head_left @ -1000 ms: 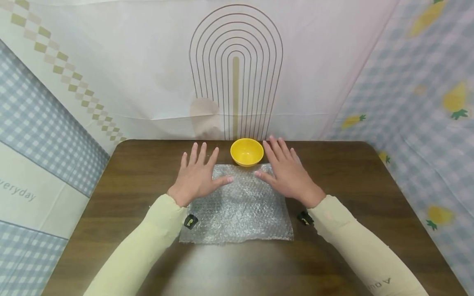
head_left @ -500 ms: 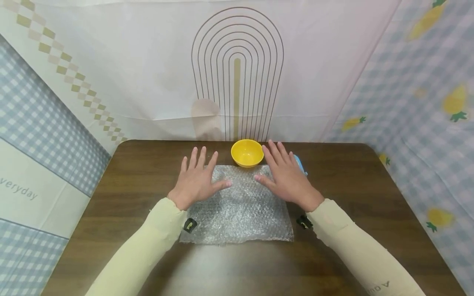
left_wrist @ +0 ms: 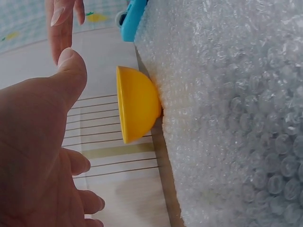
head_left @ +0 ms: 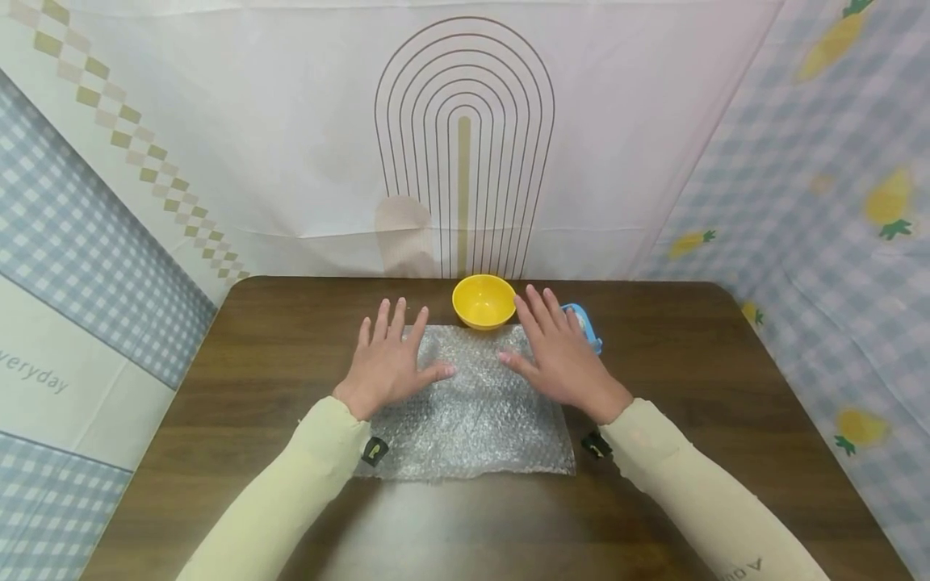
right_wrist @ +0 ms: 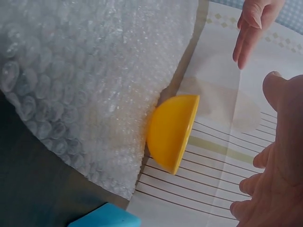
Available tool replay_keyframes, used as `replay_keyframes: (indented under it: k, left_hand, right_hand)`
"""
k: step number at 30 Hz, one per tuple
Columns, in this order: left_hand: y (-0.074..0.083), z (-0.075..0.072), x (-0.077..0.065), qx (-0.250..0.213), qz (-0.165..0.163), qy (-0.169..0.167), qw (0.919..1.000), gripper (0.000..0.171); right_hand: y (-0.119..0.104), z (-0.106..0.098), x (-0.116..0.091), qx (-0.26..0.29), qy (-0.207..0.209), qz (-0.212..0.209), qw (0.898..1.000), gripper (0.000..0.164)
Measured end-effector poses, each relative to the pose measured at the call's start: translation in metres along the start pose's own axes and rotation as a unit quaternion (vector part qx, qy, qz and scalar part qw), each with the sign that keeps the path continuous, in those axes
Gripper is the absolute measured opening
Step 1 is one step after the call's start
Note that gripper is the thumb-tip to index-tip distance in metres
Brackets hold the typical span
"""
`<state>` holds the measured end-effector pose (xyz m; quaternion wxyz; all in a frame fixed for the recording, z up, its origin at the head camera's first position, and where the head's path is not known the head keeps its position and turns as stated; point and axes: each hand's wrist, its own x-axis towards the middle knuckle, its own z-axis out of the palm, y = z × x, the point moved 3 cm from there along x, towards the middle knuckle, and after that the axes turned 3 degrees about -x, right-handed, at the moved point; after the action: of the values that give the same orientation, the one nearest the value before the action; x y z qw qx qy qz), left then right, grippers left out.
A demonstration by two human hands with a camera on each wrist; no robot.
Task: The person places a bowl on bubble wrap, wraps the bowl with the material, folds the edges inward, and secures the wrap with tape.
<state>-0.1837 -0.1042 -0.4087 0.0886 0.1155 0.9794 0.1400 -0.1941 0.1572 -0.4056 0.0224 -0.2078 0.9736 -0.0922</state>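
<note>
A sheet of bubble wrap (head_left: 479,420) lies flat on the wooden table, seen close up in both wrist views. At its far edge stands a yellow bowl (head_left: 483,302), upright, with nothing visible inside. My left hand (head_left: 385,367) hovers over the wrap's left side, fingers spread and holding nothing. Over the right side my right hand (head_left: 565,359) is held the same way, its fingertips beside the bowl in the head view. Beyond that hand shows a light-blue plastic object (head_left: 590,332), partly hidden by the fingers; its blue end (left_wrist: 134,20) appears in the left wrist view.
The dark wooden table (head_left: 690,363) ends at a white patterned cloth (head_left: 305,145) behind it. Checked cloth hangs along the left and right sides. A small black device (head_left: 374,450) sits at the left wrist, and another black device (head_left: 597,444) at the right.
Both hands have drawn slightly back toward the person, fingers still spread. More of the light-blue object shows past the right hand. The bowl and bubble wrap have stayed in place.
</note>
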Motion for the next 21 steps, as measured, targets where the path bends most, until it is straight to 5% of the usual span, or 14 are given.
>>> replay_keyframes:
  k: [21]
  left_hand:
    - [-0.006,0.027,-0.001,-0.004,0.010,-0.001,0.9999,0.105]
  right_hand:
    - [0.003,0.023,-0.005,-0.009,-0.002,0.005,1.000,0.096]
